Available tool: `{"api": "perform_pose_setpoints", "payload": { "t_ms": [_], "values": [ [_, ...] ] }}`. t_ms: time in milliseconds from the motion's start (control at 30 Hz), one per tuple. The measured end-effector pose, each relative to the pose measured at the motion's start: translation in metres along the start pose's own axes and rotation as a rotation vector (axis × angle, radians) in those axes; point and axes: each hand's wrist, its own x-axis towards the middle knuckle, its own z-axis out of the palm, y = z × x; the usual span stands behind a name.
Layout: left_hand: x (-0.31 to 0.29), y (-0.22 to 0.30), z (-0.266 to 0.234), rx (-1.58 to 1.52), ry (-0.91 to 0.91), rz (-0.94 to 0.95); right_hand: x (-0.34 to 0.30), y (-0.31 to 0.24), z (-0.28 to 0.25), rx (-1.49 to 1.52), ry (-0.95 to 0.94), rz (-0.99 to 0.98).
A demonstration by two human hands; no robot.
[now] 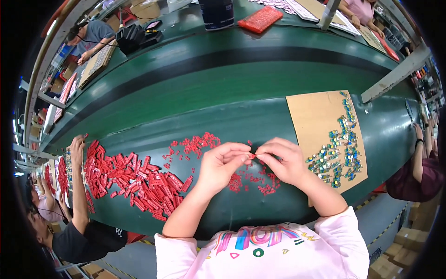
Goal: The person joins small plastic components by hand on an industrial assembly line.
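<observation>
Both my hands meet above the green work surface, pinching one small red plastic piece [251,156] between their fingertips. My left hand [220,165] is closed on it with thumb and forefinger; my right hand [286,161] grips it from the other side. The fingers cover most of the piece. Below and between the hands lie tiny red parts [267,188], scattered loosely. Beyond my left hand is a cluster of other small red parts [197,143]. Farther left spreads a heap of long, flat red plastic pieces [155,190].
A cardboard sheet [302,116] at the right bears many small green-and-blue components [346,139]. Behind runs a green conveyor belt [232,74]. On the far ledge stand a dark tub [217,14] and a red wrapped pack [260,19]. Co-workers sit left, right and opposite.
</observation>
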Motion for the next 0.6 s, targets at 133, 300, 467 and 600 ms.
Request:
{"api": "perform_pose_setpoints", "payload": {
  "t_ms": [133,300,467,600],
  "values": [
    [0.002,0.005,-0.002,0.109,0.0,0.008,0.001,0.003,0.0,-0.074,-0.023,-0.084],
    [0.007,0.024,-0.001,0.385,-0.111,-0.056,0.001,0.008,-0.004,-0.108,-0.092,-0.165],
    [0.018,0.018,-0.011,0.645,-0.159,-0.055,0.0,0.019,-0.012,-0.116,-0.208,-0.122],
    [0.022,-0.007,-0.027,0.863,-0.055,0.094,-0.001,0.028,-0.01,-0.25,-0.284,-0.091]
  ]
}}
